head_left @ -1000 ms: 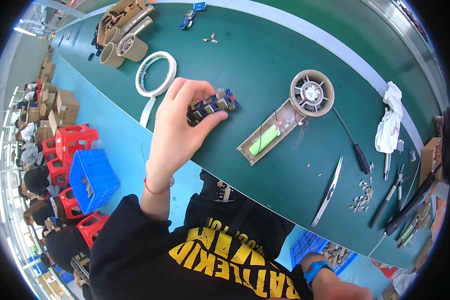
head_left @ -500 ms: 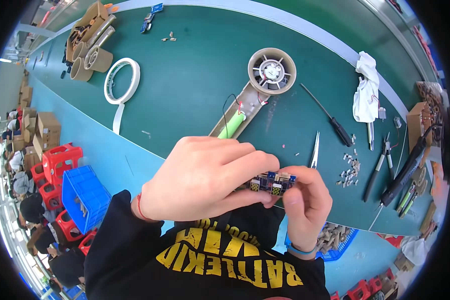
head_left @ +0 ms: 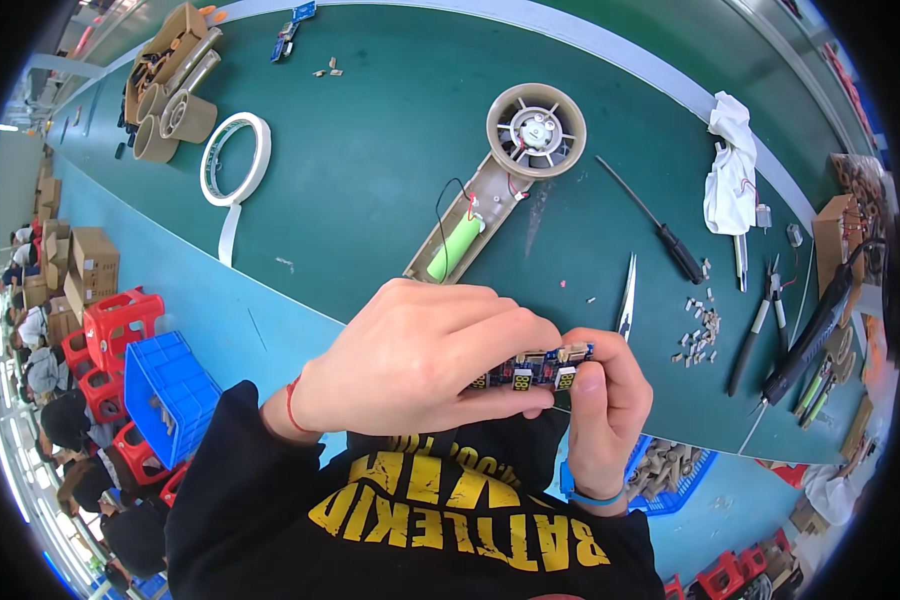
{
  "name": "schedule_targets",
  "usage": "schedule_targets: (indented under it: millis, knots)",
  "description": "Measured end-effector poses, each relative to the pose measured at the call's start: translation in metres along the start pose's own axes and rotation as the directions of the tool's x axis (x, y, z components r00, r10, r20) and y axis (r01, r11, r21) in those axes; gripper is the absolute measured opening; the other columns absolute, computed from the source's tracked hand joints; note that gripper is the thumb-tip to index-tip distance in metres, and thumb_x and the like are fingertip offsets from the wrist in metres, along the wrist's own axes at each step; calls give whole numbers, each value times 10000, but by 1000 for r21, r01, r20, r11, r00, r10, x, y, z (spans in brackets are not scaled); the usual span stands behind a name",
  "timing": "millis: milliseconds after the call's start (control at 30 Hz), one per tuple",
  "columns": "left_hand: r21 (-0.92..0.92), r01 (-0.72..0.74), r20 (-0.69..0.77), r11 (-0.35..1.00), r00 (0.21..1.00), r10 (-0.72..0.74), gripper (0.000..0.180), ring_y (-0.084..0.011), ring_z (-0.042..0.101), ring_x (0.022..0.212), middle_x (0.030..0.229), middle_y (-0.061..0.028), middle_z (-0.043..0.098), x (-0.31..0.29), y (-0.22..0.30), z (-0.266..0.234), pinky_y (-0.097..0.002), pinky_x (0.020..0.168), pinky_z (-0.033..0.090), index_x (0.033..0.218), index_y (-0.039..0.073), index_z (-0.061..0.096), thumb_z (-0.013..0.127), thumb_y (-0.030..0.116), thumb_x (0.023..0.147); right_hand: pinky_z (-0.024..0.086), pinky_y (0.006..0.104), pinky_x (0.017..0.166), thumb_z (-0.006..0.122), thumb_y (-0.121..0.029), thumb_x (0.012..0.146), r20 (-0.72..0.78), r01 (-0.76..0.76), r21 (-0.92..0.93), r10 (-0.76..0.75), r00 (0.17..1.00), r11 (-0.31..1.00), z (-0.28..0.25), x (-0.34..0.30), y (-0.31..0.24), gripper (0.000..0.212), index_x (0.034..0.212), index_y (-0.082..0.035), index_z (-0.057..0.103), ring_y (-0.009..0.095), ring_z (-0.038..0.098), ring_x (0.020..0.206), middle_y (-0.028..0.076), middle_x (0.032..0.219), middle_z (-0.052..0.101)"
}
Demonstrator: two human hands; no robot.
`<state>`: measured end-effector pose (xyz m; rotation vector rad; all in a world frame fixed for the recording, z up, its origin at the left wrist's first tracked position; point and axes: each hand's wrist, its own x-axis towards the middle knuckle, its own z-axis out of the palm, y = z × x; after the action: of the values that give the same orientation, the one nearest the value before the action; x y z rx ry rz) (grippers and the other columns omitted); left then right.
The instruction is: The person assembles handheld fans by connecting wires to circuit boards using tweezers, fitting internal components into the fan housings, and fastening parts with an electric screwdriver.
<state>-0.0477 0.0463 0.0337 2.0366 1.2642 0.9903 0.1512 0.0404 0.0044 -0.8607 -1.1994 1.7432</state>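
Several small circuit boards [head_left: 538, 370] with little digit displays sit side by side in a row between my hands, above the table's near edge. My left hand [head_left: 420, 350] is closed around their left part and hides much of them. At the row's right end, my right hand [head_left: 610, 390] pinches the last board between thumb and fingers. Just beyond my hands lies an opened beige fan housing [head_left: 490, 190], its round fan end [head_left: 537, 132] pointing away. A green battery cell [head_left: 456, 250] with red and black wires rests in its handle.
To the right lie tweezers [head_left: 627, 298], a screwdriver [head_left: 678, 255], small white connectors [head_left: 699, 335], pliers [head_left: 755, 340] and a soldering iron [head_left: 815, 330]. A tape roll [head_left: 260, 165] and beige tubes [head_left: 188, 118] stand left. Blue crates [head_left: 175, 390] are below table height.
The row of boards has tilted and slid slightly, so more of the displays show between my hands. My right hand has shifted a little left and its thumb has moved up against the end board.
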Motion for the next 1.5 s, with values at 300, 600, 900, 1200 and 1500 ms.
schedule_targets:
  millis: [300,600,900,1200,1500]
  knots:
    - [-302,-48,-21,952,999,43,321,-176,614,567,698,-8,656,-4,-8,-1,-266,483,426,891,90,704,903,189,660,494,257,762,440,-185,1064,97,-189,160,175,980,969,5,1,-1,293,1145,75,549,103,587,854,85,969,622]
    - [280,397,-249,874,909,-333,325,-206,638,819,936,-100,673,-24,-46,-69,-307,746,486,1044,29,671,798,130,762,462,241,545,419,-184,1048,-157,-89,62,98,983,994,17,7,1,306,1230,46,508,129,560,601,91,762,572]
    - [269,173,-251,947,962,-104,472,-327,613,1043,1273,-140,565,-14,-31,-48,-393,894,483,1228,58,611,777,146,795,445,214,508,365,-161,1066,-146,56,-212,-88,985,976,25,13,8,314,1260,27,526,106,566,575,59,734,572]
    - [-95,400,-177,912,894,-411,507,-181,616,909,1205,-120,576,-6,-20,4,-278,696,493,1265,33,571,737,9,787,428,215,521,397,-272,1078,-128,20,-202,-47,991,979,22,17,12,375,1269,27,519,99,554,576,49,729,571]
    - [-171,168,-93,971,978,-186,501,-198,611,884,1123,-120,608,-18,-8,-2,-297,698,489,1192,33,654,818,58,720,534,230,718,536,-15,985,-38,-23,146,29,999,989,23,18,10,411,1374,1,404,125,645,764,94,901,661]
